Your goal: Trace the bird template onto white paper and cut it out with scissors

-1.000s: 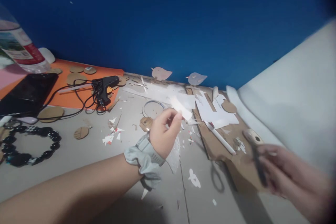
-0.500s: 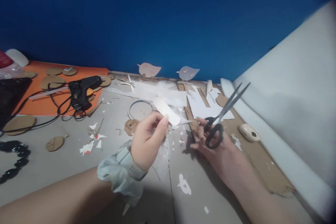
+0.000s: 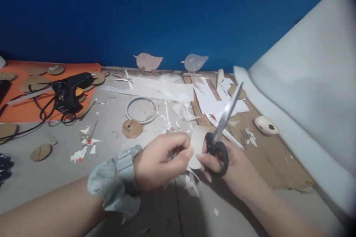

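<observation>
My left hand (image 3: 164,159) pinches a small white piece of paper (image 3: 198,144) by its left edge. On its right side, the fingertips of my right hand (image 3: 232,163) touch or nearly touch the paper. Black-handled scissors (image 3: 222,129) hang on my right hand, its fingers through the handles, with the blades closed together and pointing up and away. Beneath the hands lies a white paper cutout (image 3: 191,186), partly covered. A cardboard octagon (image 3: 132,129) and a roll-like ring (image 3: 141,110) lie beyond my left hand.
A black glue gun (image 3: 72,90) with its cord rests on orange paper (image 3: 93,67) at the left. Two bird cutouts, one pink (image 3: 148,62) and one grey (image 3: 195,62), stand by the blue wall. White scraps (image 3: 80,153) litter the table; a cream oval device (image 3: 266,125) sits on cardboard at right.
My hands have come together, with the paper now upright between them. The scissors moved left with my right hand, and their blades closed. The view has shifted slightly right.
</observation>
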### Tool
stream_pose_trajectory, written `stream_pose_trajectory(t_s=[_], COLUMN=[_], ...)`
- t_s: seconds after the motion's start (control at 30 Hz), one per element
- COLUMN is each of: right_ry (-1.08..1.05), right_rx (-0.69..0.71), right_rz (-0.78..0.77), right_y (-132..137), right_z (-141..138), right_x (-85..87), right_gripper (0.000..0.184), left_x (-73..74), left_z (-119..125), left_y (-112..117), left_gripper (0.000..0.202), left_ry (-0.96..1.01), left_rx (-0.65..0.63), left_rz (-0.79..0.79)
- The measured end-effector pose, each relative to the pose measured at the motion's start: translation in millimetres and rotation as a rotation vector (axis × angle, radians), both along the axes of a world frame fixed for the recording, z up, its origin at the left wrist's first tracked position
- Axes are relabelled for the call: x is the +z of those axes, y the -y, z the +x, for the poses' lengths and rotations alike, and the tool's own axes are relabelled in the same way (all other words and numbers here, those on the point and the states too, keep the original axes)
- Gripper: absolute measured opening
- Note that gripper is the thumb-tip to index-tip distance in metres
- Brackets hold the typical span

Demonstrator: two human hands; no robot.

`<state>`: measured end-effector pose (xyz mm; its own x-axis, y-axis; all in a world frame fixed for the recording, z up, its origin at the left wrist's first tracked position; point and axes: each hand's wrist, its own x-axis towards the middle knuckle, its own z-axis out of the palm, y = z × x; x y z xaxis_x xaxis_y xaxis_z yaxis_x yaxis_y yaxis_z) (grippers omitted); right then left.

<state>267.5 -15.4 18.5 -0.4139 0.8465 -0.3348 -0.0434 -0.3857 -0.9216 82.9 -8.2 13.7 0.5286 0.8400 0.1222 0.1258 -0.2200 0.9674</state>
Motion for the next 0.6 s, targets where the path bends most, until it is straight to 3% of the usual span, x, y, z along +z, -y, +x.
stream_pose_trajectory(t_s=[0.2,0.43,0.6], right_ry=[0.002,0.067,0.297], right_rx=[-0.09,-0.064,-0.338], right_rz=[-0.002,0.027,0.109], right_y=[-1.9,-1.3,1.9], right_z=[-2.3,1.6,-1.9], right_x=[-3.1,4.5,15.1], right_gripper=[0.022,0.027,0.03], left_x=[1.3,2.0,3.2], left_z=[3.0,2.9,3.9], left_y=[0.9,1.3,0.6], left_gripper=[0.021,0.024,0.024], left_ry=[-0.051,-0.124,-0.112], left_rx=[-0.028,-0.016,-0.039], left_rz=[-0.01,0.058,0.085])
